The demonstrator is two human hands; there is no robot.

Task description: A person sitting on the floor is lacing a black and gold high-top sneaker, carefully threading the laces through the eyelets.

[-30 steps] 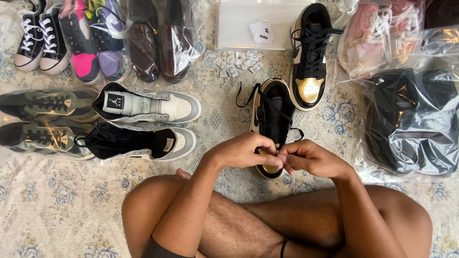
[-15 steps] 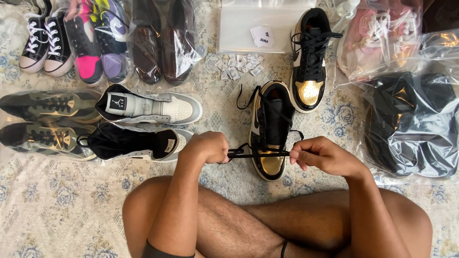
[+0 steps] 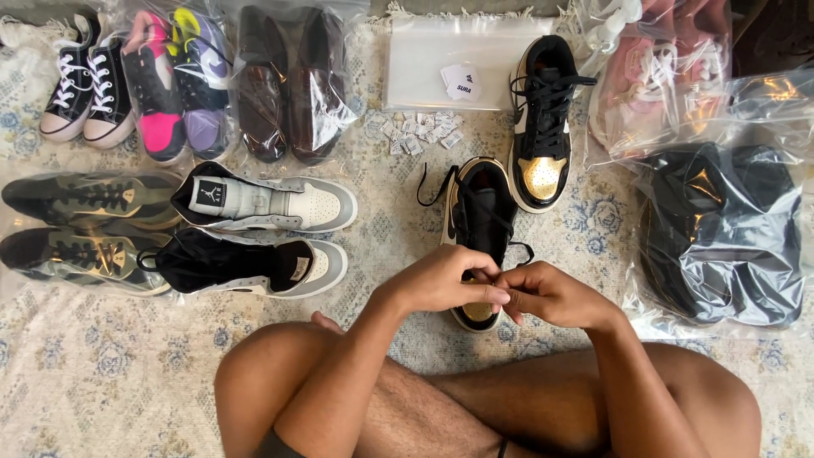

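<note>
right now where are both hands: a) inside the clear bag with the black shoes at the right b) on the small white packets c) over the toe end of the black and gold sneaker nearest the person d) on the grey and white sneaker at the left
c: the left hand and right hand meet fingertip to fingertip over the toe end of the black and gold sneaker, whose loose lace trails on the rug.

A pale, worn rug (image 3: 102, 382) with faded blue floral medallions covers the floor, its fringed far edge (image 3: 441, 12) meeting a darker strip of bare floor (image 3: 280, 5). Warm, soft light falls from above, glinting off clear plastic bags (image 3: 721, 229) at the right and far left. Bagged and loose shoes line the far side, small white paper packets (image 3: 415, 134) scattered between them. No walls, windows or furniture show.
</note>
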